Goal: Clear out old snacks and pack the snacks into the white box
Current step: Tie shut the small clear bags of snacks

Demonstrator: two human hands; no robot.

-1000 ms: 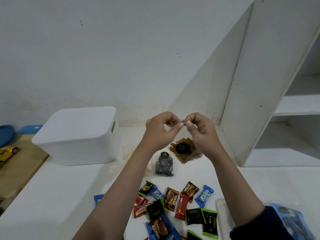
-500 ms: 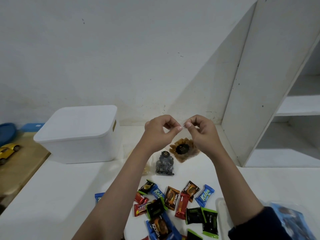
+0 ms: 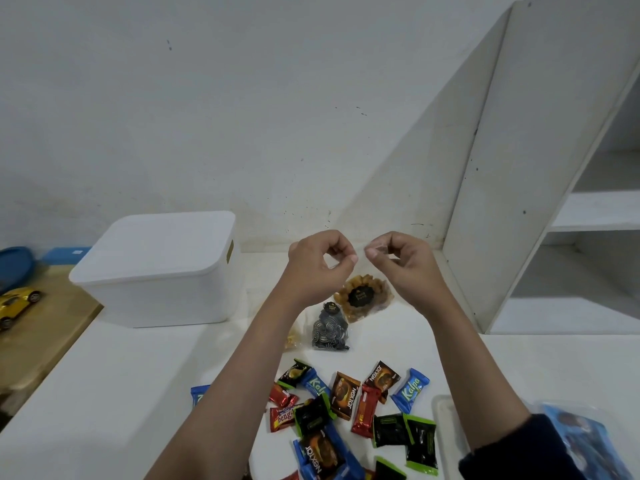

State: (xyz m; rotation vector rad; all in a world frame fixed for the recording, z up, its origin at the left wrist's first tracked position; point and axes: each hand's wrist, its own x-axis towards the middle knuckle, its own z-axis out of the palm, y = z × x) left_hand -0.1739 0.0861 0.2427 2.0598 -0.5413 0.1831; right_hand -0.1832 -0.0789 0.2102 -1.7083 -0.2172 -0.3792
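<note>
My left hand (image 3: 320, 263) and my right hand (image 3: 401, 261) are raised side by side above the table, each with thumb and forefinger pinched. Thin clear film shows at their fingertips. It seems to be the top of a clear bag of brown snacks (image 3: 362, 297) with a black round label, which sits just below the hands. The white box (image 3: 156, 271) stands at the left with its lid on. A clear bag of black-and-white swirl sweets (image 3: 329, 330) stands nearer me. Several small wrapped snacks (image 3: 349, 407) lie scattered on the white table (image 3: 104, 393).
A white shelf unit (image 3: 519, 168) rises at the right. A clear tray (image 3: 446, 427) and a blue packet (image 3: 585, 441) lie at the lower right. A yellow toy car (image 3: 17, 304) and a blue lid (image 3: 14, 268) sit on the wooden surface at left.
The fingertips of both hands were touching; now they have moved a little apart, still pinched. The view shifted slightly.
</note>
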